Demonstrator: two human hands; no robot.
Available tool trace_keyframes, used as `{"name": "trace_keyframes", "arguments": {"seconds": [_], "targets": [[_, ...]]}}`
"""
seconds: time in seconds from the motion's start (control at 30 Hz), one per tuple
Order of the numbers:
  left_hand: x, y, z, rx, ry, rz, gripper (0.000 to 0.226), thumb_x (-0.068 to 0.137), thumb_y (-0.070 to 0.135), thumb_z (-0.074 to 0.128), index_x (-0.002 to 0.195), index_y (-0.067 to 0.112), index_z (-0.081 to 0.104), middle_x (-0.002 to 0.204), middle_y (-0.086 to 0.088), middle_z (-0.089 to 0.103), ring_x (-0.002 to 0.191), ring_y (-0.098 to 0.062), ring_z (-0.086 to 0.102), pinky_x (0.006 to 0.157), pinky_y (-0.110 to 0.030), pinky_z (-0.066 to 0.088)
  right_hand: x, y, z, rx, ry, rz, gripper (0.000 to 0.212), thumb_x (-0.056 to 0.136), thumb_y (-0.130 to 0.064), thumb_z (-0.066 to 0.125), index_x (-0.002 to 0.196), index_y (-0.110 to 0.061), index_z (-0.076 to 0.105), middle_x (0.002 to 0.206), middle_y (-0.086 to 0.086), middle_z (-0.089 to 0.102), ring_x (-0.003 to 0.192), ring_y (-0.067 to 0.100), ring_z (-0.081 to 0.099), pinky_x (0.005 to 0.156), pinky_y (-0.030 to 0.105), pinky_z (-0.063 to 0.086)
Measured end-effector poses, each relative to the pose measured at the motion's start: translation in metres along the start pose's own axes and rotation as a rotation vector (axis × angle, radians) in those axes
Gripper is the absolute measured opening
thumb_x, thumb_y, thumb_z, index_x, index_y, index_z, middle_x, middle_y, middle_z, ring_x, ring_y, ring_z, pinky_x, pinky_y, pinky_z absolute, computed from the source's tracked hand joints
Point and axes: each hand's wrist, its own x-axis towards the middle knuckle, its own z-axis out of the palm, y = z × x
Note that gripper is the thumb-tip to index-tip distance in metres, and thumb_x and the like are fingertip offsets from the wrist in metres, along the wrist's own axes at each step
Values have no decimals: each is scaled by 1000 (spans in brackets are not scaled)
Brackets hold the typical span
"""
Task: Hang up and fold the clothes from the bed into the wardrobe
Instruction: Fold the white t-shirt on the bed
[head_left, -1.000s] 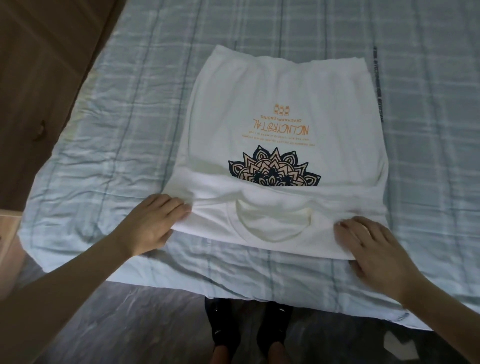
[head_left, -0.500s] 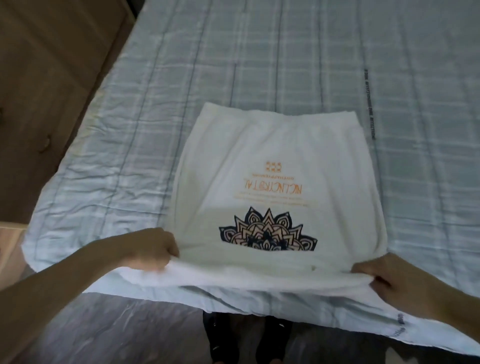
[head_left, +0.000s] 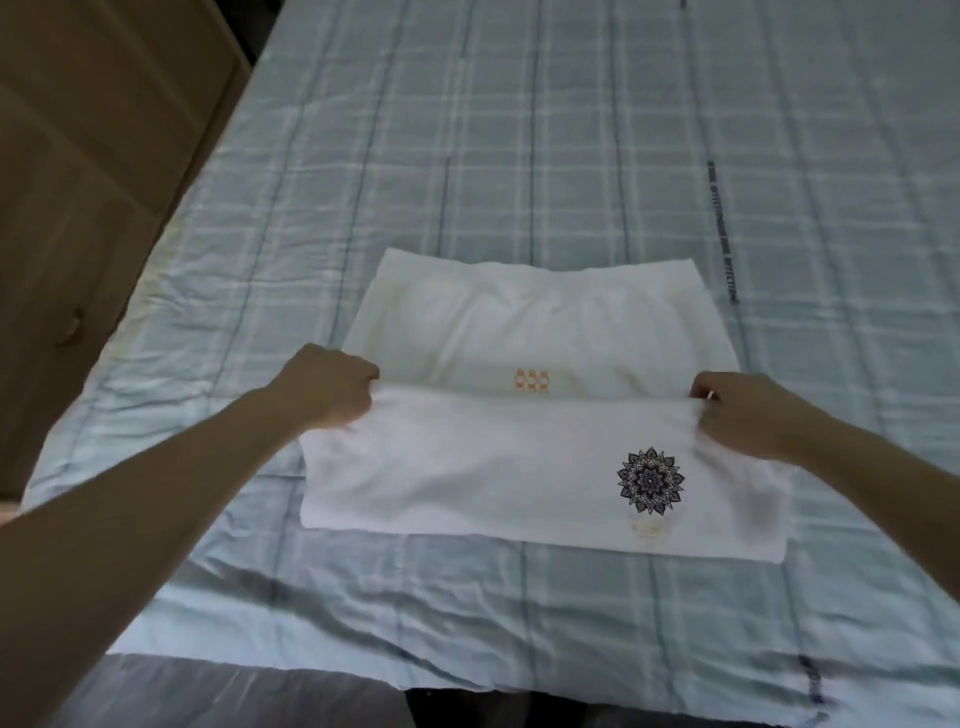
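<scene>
A white T-shirt (head_left: 519, 467) lies on the bed, its near part folded over the far part. A small dark mandala print (head_left: 650, 480) shows on the folded layer, and a bit of orange print (head_left: 532, 382) peeks out beyond the fold edge. My left hand (head_left: 332, 387) pinches the left corner of the folded layer. My right hand (head_left: 743, 410) pinches the right corner. Both hold the edge about halfway up the shirt.
The bed carries a light blue checked sheet (head_left: 571, 156) with its near edge hanging over a grey floor (head_left: 208, 696). A brown wooden wardrobe (head_left: 88, 156) stands close along the left side of the bed.
Both hands gripped the shirt's near edge, lifted it and carried it away from me over the large print. The fold now covers that print, and the view has tilted further over the bed.
</scene>
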Motion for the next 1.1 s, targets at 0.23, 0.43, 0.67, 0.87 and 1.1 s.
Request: {"name": "trace_keyframes", "arguments": {"seconds": [0.23,0.43,0.67,0.87,1.1], "targets": [[-40,25,78,-141,657,285,45,87,25,43,128,17,58,152,-7,41,137,-29,41,115,-53,23,-34,-6,74,68,759,-191,45,84,-13,47,128,-4,53,134,20,49,118,38,46,97,52,42],[-35,13,119,-263,264,309,51,99,53,14,150,52,3,162,18,-7,150,-7,-9,118,-52,-3,-47,28,120,-97,391,-157,61,97,-50,22,153,-27,26,162,2,18,150,22,8,117,56,17],[-67,-11,105,-66,290,504,86,88,73,37,156,24,18,164,0,10,150,-19,14,120,-42,7,-78,15,95,-125,519,-426,56,69,-34,58,120,-10,53,124,11,50,113,34,51,106,49,32],[-75,-20,122,-26,381,439,74,76,32,65,143,9,47,146,-8,48,125,-25,53,102,-36,43,-81,47,113,-335,398,-471,72,46,-12,76,115,-10,53,116,12,56,101,35,56,94,42,38],[-77,1,68,-121,287,261,32,74,16,73,103,30,74,93,11,73,82,-15,69,66,-29,57,-89,26,91,-197,414,-386,40,51,1,80,79,-21,64,71,-8,54,61,19,54,43,30,43]]}}
